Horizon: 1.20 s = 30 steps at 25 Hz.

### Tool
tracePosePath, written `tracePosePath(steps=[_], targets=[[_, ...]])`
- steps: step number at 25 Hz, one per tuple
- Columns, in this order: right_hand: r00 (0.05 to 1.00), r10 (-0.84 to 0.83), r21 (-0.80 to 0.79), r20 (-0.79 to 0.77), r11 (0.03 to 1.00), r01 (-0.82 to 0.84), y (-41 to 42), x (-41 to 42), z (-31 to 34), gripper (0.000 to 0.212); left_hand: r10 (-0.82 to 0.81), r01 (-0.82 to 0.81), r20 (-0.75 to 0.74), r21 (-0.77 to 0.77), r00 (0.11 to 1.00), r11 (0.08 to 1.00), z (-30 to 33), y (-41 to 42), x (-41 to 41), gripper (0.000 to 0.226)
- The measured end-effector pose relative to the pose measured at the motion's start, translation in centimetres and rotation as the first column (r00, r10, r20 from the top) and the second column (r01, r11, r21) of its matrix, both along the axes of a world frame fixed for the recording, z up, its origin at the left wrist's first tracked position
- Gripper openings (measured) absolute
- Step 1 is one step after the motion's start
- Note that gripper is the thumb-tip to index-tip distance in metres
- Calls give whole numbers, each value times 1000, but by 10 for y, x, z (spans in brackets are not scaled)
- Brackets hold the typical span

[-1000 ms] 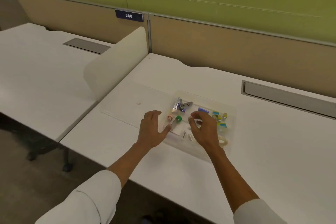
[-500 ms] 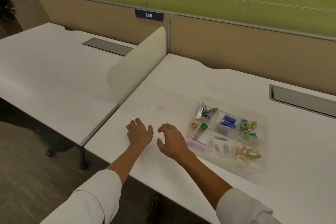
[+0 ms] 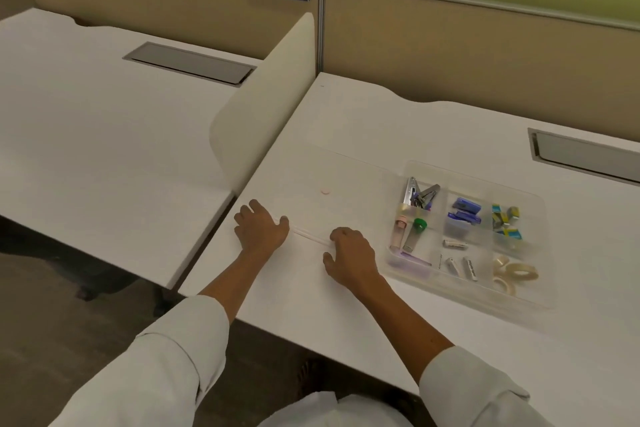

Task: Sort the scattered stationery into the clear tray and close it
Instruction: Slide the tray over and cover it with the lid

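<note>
The clear tray sits on the right part of the white desk. Its compartments hold a metal stapler, blue staple boxes, binder clips, two tubes with pink and green caps, small white sticks and tape rolls. The clear lid lies flat to the tray's left. My left hand and my right hand rest at the lid's outer edge, fingers curled over its rim.
A small pink disc lies on or under the lid. A cream divider panel stands at the desk's left edge, with a second desk beyond. Grey cable hatches sit at the back. The desk's near edge is just below my wrists.
Both hands left the tray's compartments and moved left to the lid's outer edge. The view swung left, so the tray now lies to the right.
</note>
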State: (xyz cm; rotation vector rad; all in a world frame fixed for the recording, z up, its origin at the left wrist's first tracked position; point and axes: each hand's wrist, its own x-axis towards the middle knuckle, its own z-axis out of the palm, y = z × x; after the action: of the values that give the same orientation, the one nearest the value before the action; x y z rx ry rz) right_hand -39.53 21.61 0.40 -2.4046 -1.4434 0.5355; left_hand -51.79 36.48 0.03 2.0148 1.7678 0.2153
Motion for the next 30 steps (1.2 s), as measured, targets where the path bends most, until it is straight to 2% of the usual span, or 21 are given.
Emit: tracePosePath(steps=[4,6,8,11,16,20,22,24,25,26,28,30], targets=[[998,-44,9,39,999,44,-3,1,0,34,50,-46,70,-48,996,998,0,18,1,80],[997,-54,1,55,999,54,-3,0,0,39,119,-103,218,-86,969,991,1,24,-1,79],[996,-53,-15,76,998,54,-2,-1,1,48,230,-172,414,-172,881,970,2,31,-4,72],[986,5,-83,166,997,9,4,-4,7,63,380,-247,620,-294,686,924,4,37,-11,48],[965,-12,-71,261,997,32,27,-5,17,65,439,-382,787,-281,434,880,36,31,-13,18],[932,-28,-34,362,998,43,32,-15,13,73,340,-300,899,-256,275,919,79,22,-6,8],[913,-67,36,403,998,57,31,-12,14,75,305,-219,934,-264,187,939,98,20,-3,20],[917,-114,159,382,986,57,29,-3,22,70,284,-114,948,-269,142,956,113,17,6,31],[929,-153,240,338,968,72,27,1,28,65,280,-74,946,-272,162,960,118,14,14,33],[953,-189,320,236,941,108,24,4,36,60,284,-54,931,-279,231,959,118,13,25,33],[964,-249,461,-93,847,263,14,10,55,55,289,-63,838,-294,463,954,107,7,47,30],[869,-254,573,-425,668,475,-3,13,72,52,273,-29,666,-352,694,935,90,-8,70,37]])
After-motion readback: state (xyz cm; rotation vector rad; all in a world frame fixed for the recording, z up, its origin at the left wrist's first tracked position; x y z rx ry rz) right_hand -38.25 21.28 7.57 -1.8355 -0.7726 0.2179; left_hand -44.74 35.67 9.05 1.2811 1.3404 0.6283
